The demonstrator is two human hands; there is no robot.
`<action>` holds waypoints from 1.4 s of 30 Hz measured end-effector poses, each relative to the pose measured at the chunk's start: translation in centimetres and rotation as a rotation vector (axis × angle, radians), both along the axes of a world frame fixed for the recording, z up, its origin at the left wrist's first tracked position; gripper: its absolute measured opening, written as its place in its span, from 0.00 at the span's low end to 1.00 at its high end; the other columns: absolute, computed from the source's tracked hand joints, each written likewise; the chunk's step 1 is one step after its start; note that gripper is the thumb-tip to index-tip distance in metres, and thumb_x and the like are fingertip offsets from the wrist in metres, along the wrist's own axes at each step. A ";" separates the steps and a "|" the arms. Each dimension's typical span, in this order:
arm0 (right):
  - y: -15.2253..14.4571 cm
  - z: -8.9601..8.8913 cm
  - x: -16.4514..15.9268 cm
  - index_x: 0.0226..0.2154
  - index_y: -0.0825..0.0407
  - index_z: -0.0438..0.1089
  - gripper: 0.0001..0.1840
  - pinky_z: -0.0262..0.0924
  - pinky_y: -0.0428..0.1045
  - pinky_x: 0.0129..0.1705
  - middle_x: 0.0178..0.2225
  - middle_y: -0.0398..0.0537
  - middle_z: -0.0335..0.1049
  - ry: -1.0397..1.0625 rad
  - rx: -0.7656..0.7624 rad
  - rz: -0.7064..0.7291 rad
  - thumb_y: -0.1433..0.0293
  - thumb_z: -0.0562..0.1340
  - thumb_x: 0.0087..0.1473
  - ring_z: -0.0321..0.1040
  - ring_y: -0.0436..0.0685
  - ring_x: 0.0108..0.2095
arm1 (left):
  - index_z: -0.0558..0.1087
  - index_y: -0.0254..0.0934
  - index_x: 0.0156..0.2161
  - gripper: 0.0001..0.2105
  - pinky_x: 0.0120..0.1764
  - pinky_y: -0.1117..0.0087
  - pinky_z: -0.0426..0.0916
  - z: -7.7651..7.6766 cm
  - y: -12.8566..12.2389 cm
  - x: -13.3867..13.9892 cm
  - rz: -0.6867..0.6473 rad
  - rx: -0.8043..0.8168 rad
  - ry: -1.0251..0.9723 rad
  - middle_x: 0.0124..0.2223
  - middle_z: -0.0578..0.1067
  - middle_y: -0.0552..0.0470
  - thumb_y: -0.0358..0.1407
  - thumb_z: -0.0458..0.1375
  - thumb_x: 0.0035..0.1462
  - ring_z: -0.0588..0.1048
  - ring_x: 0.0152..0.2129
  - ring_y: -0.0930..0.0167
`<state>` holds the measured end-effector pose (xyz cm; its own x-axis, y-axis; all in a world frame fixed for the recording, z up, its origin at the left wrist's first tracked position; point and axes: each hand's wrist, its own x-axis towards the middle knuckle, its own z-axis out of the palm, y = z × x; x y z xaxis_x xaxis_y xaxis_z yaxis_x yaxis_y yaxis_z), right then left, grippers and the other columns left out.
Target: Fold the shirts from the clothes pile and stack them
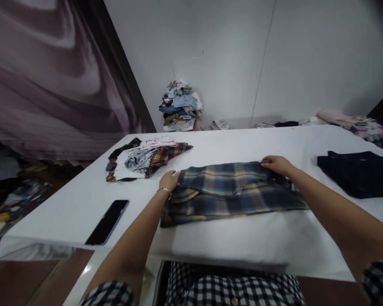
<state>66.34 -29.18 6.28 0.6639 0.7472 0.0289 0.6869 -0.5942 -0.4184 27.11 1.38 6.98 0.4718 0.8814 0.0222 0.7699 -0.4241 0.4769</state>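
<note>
A blue, yellow and dark plaid shirt (pixel 223 191) lies partly folded on the white-covered table, its long side across in front of me. My left hand (pixel 170 180), with a bracelet at the wrist, pinches the shirt's far left corner. At the far right edge of the cloth, my right hand (pixel 277 165) grips the fabric between thumb and fingers. The upper layer lies folded over the lower one, which shows along the near side.
A loose heap of clothes (pixel 140 158) lies at the table's back left. A black phone (pixel 107 222) rests at the left front. Dark folded clothing (pixel 359 173) sits at the right. Behind the table, a tall clothes pile (pixel 181 106) stands by the wall; a curtain (pixel 51 76) hangs left.
</note>
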 end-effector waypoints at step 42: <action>-1.5 0.3 -1.6 0.44 0.51 0.73 0.21 0.57 0.53 0.48 0.44 0.52 0.75 -0.201 -0.012 -0.272 0.56 0.54 0.57 0.68 0.61 0.47 | 0.75 0.35 0.39 0.18 0.36 0.67 0.67 -2.7 1.5 -3.3 0.105 0.021 0.049 0.38 0.79 0.43 0.44 0.50 0.55 0.76 0.37 0.61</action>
<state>64.70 -30.69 6.57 0.8208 0.5448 0.1717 0.5708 -0.7711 -0.2823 23.80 2.91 4.27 0.3779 0.9256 0.0201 0.8326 -0.3492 0.4300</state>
